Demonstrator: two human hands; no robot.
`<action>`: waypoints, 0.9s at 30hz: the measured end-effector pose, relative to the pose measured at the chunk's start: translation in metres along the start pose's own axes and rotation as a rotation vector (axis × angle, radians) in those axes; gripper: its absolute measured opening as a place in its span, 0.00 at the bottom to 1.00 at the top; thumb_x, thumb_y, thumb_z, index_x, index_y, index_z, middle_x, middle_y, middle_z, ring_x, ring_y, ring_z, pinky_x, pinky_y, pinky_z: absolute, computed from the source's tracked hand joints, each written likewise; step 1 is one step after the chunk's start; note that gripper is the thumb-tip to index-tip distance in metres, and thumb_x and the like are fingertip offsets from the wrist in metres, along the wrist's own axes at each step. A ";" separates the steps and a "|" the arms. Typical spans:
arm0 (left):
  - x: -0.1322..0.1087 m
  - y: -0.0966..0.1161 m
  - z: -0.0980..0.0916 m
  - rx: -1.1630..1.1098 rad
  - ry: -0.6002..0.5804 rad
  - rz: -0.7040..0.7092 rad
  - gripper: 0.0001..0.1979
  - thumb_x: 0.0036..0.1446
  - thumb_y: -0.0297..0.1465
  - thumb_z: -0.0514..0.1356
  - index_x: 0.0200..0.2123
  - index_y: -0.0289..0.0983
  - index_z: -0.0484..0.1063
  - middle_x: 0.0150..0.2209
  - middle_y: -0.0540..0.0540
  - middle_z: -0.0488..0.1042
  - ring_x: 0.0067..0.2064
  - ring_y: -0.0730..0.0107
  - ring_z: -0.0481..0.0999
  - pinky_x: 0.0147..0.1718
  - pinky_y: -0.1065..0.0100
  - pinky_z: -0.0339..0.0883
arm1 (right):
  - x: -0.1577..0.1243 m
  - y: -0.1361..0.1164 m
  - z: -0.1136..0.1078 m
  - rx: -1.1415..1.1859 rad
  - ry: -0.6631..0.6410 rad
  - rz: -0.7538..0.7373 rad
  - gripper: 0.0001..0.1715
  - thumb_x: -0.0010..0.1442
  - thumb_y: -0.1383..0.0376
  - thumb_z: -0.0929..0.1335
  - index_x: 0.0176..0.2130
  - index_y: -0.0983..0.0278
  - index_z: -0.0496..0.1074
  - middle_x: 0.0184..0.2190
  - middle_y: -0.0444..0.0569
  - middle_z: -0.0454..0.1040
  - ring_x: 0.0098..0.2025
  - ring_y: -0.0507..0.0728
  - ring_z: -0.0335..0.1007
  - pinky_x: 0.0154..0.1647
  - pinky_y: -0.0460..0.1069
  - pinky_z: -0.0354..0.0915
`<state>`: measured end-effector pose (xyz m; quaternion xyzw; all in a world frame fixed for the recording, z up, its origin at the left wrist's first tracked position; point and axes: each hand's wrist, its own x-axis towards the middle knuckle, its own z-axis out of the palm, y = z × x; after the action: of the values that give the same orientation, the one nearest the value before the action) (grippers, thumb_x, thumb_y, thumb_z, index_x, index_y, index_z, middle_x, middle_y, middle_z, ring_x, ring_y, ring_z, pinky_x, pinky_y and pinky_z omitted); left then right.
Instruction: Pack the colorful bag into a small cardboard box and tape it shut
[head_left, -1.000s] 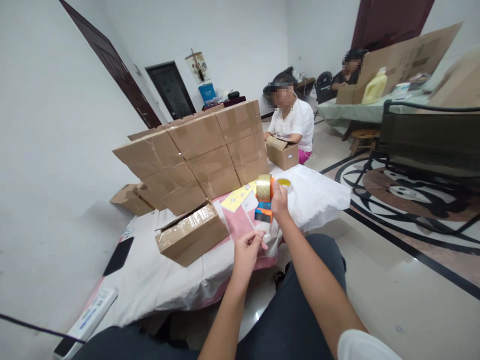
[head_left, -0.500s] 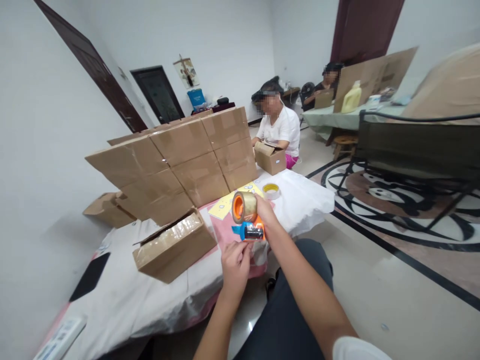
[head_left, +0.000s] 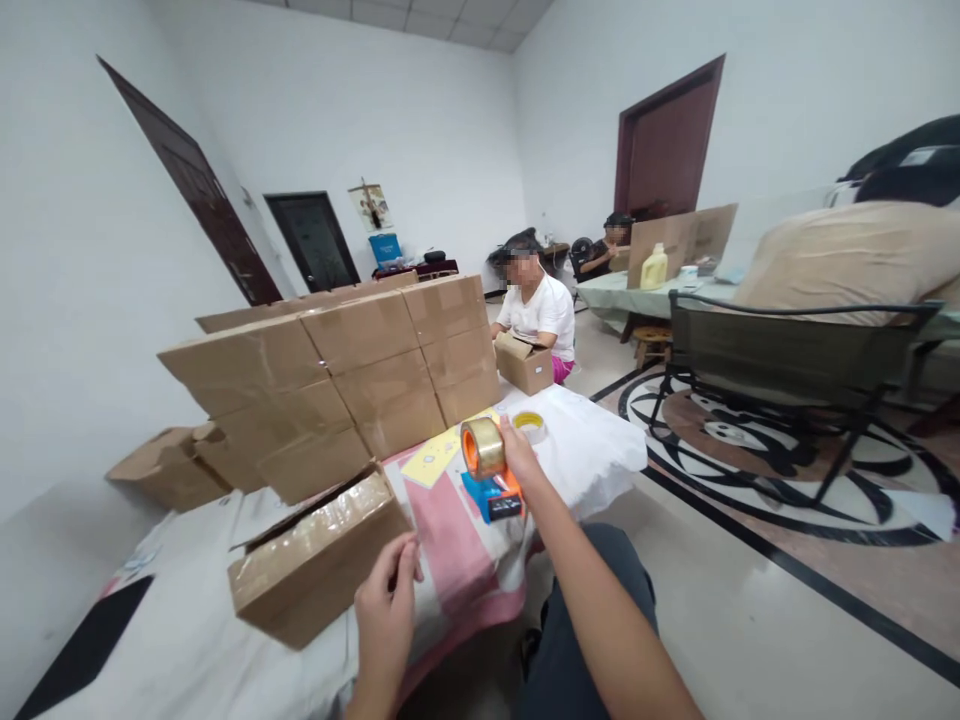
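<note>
My right hand is closed around a tape dispenser with blue, orange and black parts. A roll of tan packing tape on an orange core sits in it, held above the cloth-covered table. My left hand is apart from the dispenser, fingers curled in, with nothing visible in them. Close by that hand, on its left, lies a cardboard box with a flap raised along its back edge and shiny clear material across its top. Past my right hand, a loose tape roll rests on the white cloth.
Stacked cardboard boxes form a wall along the table's far side. A yellow patterned sheet lies before them. A co-worker in a white shirt sits beyond with another box. A black flat item is at left.
My left hand has moved left and down, away from the dispenser, toward the near box. My right hand still holds the dispenser, now turned a little. The view has tilted up and shifted.
</note>
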<state>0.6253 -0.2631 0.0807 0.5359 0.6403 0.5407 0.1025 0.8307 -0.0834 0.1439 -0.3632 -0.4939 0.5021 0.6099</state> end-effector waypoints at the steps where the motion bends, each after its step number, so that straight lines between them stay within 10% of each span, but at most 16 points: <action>1: 0.006 0.009 -0.003 -0.049 -0.016 0.001 0.23 0.63 0.49 0.55 0.46 0.37 0.76 0.26 0.50 0.74 0.29 0.65 0.75 0.34 0.67 0.70 | 0.002 0.009 0.008 0.002 -0.005 0.026 0.36 0.52 0.32 0.65 0.20 0.60 0.63 0.15 0.42 0.65 0.21 0.53 0.63 0.23 0.47 0.62; 6: 0.035 0.033 -0.030 -0.141 -0.053 -0.015 0.23 0.64 0.48 0.54 0.51 0.37 0.73 0.28 0.50 0.74 0.33 0.64 0.76 0.38 0.65 0.70 | 0.006 0.052 0.040 -0.040 -0.012 0.084 0.36 0.49 0.32 0.67 0.23 0.61 0.64 0.16 0.40 0.66 0.22 0.52 0.63 0.25 0.48 0.64; 12: 0.040 -0.002 -0.077 -0.115 -0.066 -0.030 0.23 0.65 0.47 0.54 0.52 0.37 0.72 0.27 0.50 0.75 0.32 0.64 0.75 0.37 0.65 0.67 | 0.011 0.061 0.043 -0.153 0.044 0.063 0.30 0.55 0.38 0.66 0.24 0.60 0.65 0.18 0.44 0.69 0.24 0.56 0.65 0.27 0.50 0.65; 19: 0.029 -0.016 -0.095 -0.302 -0.006 -0.142 0.25 0.63 0.43 0.58 0.57 0.35 0.65 0.26 0.52 0.75 0.32 0.68 0.74 0.37 0.67 0.65 | 0.001 0.047 0.058 -0.372 0.284 -0.195 0.18 0.60 0.53 0.65 0.43 0.64 0.68 0.45 0.56 0.71 0.49 0.62 0.65 0.55 0.57 0.61; 23: 0.028 -0.007 -0.097 -0.372 -0.081 -0.141 0.29 0.64 0.41 0.57 0.64 0.34 0.59 0.27 0.51 0.76 0.34 0.68 0.76 0.41 0.65 0.66 | -0.036 0.030 0.086 -0.418 -0.001 -0.521 0.13 0.65 0.56 0.64 0.38 0.62 0.71 0.37 0.50 0.71 0.41 0.59 0.66 0.46 0.54 0.63; 27: 0.022 -0.001 -0.094 -0.274 -0.262 -0.119 0.40 0.64 0.39 0.58 0.72 0.37 0.42 0.30 0.51 0.80 0.32 0.69 0.76 0.36 0.68 0.64 | -0.080 0.017 0.105 -0.317 -0.498 -0.465 0.13 0.65 0.56 0.66 0.35 0.61 0.76 0.33 0.48 0.73 0.35 0.56 0.66 0.36 0.51 0.61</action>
<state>0.5491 -0.3000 0.1263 0.5440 0.5724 0.5413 0.2887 0.7240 -0.1628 0.1347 -0.1980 -0.7680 0.3407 0.5049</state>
